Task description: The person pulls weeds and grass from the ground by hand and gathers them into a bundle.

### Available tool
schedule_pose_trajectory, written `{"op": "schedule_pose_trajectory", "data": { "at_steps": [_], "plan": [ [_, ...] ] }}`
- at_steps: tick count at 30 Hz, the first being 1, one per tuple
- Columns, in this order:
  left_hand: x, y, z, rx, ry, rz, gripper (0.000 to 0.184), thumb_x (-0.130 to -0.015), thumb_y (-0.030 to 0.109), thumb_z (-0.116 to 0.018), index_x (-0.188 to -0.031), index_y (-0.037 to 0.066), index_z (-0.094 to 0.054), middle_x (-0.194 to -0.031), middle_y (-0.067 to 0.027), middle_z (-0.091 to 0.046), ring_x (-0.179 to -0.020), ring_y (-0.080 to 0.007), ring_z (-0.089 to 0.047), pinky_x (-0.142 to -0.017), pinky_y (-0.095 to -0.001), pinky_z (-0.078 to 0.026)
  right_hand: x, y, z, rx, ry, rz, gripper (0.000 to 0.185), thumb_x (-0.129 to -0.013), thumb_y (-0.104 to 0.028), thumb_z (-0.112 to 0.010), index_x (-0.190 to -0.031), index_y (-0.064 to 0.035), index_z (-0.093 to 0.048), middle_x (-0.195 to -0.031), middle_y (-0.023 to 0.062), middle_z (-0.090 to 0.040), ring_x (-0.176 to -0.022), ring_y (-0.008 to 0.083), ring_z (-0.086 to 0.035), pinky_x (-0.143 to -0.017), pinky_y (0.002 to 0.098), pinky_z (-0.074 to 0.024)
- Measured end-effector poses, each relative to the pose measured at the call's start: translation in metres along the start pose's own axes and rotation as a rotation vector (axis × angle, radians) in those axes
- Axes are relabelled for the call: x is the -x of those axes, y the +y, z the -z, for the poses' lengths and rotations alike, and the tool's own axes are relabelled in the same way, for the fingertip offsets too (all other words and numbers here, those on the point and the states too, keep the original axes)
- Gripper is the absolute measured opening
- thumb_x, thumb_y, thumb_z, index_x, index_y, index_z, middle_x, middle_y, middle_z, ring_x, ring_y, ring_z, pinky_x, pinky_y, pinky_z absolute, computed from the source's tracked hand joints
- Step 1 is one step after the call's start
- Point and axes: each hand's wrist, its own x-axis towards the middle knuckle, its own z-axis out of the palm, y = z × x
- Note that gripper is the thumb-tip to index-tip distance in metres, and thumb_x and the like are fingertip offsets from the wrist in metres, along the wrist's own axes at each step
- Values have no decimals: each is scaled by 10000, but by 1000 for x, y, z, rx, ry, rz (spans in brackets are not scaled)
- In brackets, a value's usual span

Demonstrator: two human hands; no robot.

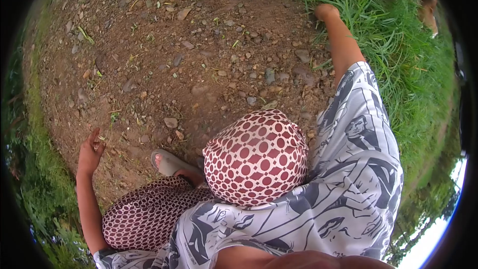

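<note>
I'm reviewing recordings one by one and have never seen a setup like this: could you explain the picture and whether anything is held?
There is no machine: a person uses two bare hands. The one picture comes from a camera worn on the head, looking forward and down, so the patterned trousers, printed shirt and sandal are the wearer's own.

The left hand is out to the side, fingers partly spread, and seems to hold nothing. The right hand reaches to the edge of the green grass; its fingers don't show clearly, so I can't tell whether it grips any.

Small stones lie scattered over the brown soil.
</note>
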Motion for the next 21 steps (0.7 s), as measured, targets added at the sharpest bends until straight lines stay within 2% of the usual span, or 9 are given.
{"op": "schedule_pose_trajectory", "data": {
  "at_steps": [1,4,8,12,15,18,21],
  "plan": [
    [0,-2,-1,2,-2,3,520,-754,49,-569,-1244,47,-398,-1161,-144,-521,-875,-256,-582,-814,-340,-443,3,2,0,23,-36,15,266,-825,-108,-444,-1028,-58,-608,-1140,118,-546,-1029,280,-537,-800,405,-473],
    [1,-2,1,-9,1,3,522,-757,52,-568,-1249,46,-395,-1165,-142,-520,-876,-249,-582,-813,-337,-444,23,-5,3,-168,-1,-146,269,-825,-97,-442,-1042,-50,-594,-1135,117,-548,-1026,269,-537,-806,394,-474],
    [-1,-13,0,5,14,-15,516,-762,57,-566,-1249,39,-394,-1167,-140,-520,-881,-244,-581,-808,-333,-446,16,-3,-18,-165,115,-105,266,-827,-88,-431,-1038,-38,-584,-1136,118,-545,-1023,274,-535,-811,363,-474],
    [-5,-22,-1,-15,32,-30,505,-764,46,-554,-1244,31,-398,-1158,-145,-524,-881,-246,-582,-801,-331,-448,44,-13,-2,-90,75,-92,305,-842,-123,-374,-1062,-42,-570,-1150,114,-537,-1036,279,-527,-831,373,-458],
    [-7,-24,-1,-24,50,-47,496,-761,35,-547,-1236,28,-404,-1149,-149,-529,-879,-248,-583,-800,-330,-448,16,-8,-22,-76,15,-153,323,-838,-130,-367,-1086,-31,-549,-1164,123,-525,-1053,283,-516,-836,375,-451],
    [-9,-19,1,-5,55,-50,489,-757,30,-545,-1228,30,-413,-1144,-152,-531,-877,-252,-584,-802,-330,-447,5,-3,-45,-360,154,-266,314,-834,-128,-372,-1065,-27,-559,-1168,144,-516,-1058,287,-512,-833,370,-451],
    [-14,-18,2,22,62,-56,493,-755,29,-546,-1230,37,-415,-1145,-155,-529,-879,-258,-583,-807,-335,-446,17,0,-45,-269,185,-172,296,-815,-119,-382,-1008,-26,-586,-1122,155,-543,-1021,278,-536,-820,365,-456]
  ]
}}
